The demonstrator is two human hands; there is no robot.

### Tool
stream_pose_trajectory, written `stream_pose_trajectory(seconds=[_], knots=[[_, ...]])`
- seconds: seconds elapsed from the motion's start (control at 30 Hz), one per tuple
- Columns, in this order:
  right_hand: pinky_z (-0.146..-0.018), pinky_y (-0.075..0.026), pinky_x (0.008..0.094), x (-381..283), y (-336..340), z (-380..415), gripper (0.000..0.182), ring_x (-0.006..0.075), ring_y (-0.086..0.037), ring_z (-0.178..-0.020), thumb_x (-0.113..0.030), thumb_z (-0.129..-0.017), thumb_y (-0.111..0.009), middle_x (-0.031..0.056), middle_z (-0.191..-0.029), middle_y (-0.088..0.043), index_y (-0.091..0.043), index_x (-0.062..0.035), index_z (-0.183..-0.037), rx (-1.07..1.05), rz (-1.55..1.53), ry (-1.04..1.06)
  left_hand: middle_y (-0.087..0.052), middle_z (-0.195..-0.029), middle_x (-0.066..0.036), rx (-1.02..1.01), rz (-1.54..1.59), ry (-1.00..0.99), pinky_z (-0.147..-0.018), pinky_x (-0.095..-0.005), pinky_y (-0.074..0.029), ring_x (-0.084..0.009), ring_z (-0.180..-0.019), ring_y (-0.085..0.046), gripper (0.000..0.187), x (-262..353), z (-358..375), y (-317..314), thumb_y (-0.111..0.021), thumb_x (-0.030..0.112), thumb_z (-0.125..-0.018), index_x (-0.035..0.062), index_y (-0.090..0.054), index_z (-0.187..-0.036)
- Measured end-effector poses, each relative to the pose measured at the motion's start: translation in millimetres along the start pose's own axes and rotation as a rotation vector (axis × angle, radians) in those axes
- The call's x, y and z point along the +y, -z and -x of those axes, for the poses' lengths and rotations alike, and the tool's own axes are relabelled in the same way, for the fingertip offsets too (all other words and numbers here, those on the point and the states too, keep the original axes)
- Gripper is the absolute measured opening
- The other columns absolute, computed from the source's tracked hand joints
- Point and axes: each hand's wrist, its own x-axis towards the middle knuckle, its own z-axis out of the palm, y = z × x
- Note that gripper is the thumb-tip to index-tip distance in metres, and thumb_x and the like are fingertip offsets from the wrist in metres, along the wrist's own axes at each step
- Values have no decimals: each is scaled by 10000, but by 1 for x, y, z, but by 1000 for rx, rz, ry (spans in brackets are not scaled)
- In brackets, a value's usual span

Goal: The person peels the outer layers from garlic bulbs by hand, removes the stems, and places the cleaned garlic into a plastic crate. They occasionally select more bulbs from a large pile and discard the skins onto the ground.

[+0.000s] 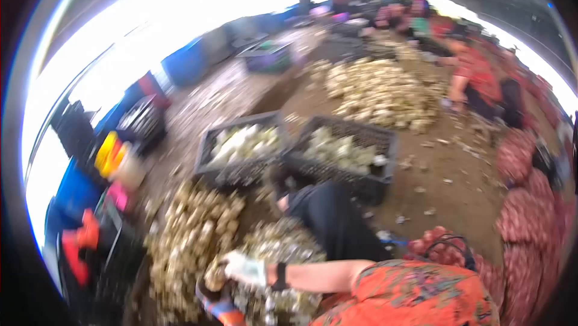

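Observation:
Motion smears the view. My right hand (244,269), in a white glove with a black band at the wrist, reaches across from the right with its fingers closed at a tan garlic bulb (214,276). Below the bulb is my left hand (221,308), in a dark glove with an orange and blue cuff, curled around its underside. Part of its fingers is hidden. A heap of tan garlic bulbs (195,223) lies beside both hands. Paler bulbs and scraps (280,244) are piled between the hands and my dark-clothed leg (337,217).
Two dark plastic crates, a left one (205,163) and a right one (385,157), hold whitish bulbs beyond my leg. Farther off lies a large bulb heap (385,94), near a person in orange (478,76). Red mesh sacks (524,223) line the right; buckets and a blue barrel (75,190) stand left.

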Motion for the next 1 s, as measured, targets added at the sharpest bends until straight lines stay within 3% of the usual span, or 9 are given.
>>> stream_pose_trajectory(seconds=[0.03,0.17,0.33,0.47,0.57,0.73,0.87,0.97,1.0], knots=[[-528,-401,284,8,2,-1,194,148,-534,-595,45,-689,-528,26,-694,-608,-633,32,-852,129,-278,78,-590,-1142,-126,-72,-20,-60,-844,-378,-513,-229,-1002,-586,599,-4,-2,-9,-730,-8,-654,46,-531,-1216],[-534,-386,292,19,29,-2,169,148,-547,-604,50,-724,-564,40,-749,-645,-668,21,-855,7,-517,107,-536,-1214,-156,-291,-206,-202,-850,-415,-493,-279,-1033,-549,651,8,4,-19,-669,-134,-729,28,-415,-1306],[-725,-454,279,33,65,-5,255,129,-578,-804,77,-744,-512,80,-860,-657,-621,21,-968,82,78,285,-535,-1191,-157,-395,208,247,-802,-387,-513,-267,-1018,-553,525,25,9,-33,-630,43,-855,28,-386,-1320],[-617,-442,351,50,68,1,243,206,-577,-667,29,-688,-503,118,-724,-631,-630,19,-894,425,378,551,-544,-1164,-146,-333,475,571,-790,-377,-522,-257,-1003,-559,494,35,13,-55,-610,105,-889,32,-378,-1319],[-650,-455,308,42,69,14,274,206,-617,-712,24,-649,-522,139,-754,-661,-663,-18,-880,344,342,323,-540,-1205,-151,-364,-10,250,-809,-379,-518,-255,-993,-565,503,13,22,-58,-614,89,-883,34,-385,-1328],[-735,-460,312,53,82,11,369,241,-616,-863,1,-668,-542,153,-923,-655,-634,-13,-1025,177,134,201,-534,-1236,-152,-347,-126,286,-845,-381,-509,-249,-1020,-568,540,-7,21,-54,-638,57,-824,37,-428,-1321],[-861,-464,346,59,66,22,379,344,-584,-952,-53,-685,-563,210,-987,-625,-608,10,-1056,311,316,472,-554,-1203,-135,-390,-172,246,-839,-380,-514,-240,-1012,-579,589,-1,21,-58,-674,41,-757,44,-454,-1304],[-789,-460,385,48,79,27,171,318,-583,-827,-40,-712,-508,143,-771,-634,-642,-7,-813,486,569,393,-569,-1177,-123,-444,-274,137,-834,-379,-517,-233,-1006,-587,627,-1,16,-53,-701,28,-708,49,-474,-1291],[-695,-454,427,75,103,11,85,299,-569,-700,-95,-703,-543,131,-680,-597,-619,-70,-676,573,1165,914,-575,-1169,-119,-471,-319,95,-832,-379,-518,-230,-1004,-590,639,1,13,-51,-710,24,-691,51,-480,-1287]])
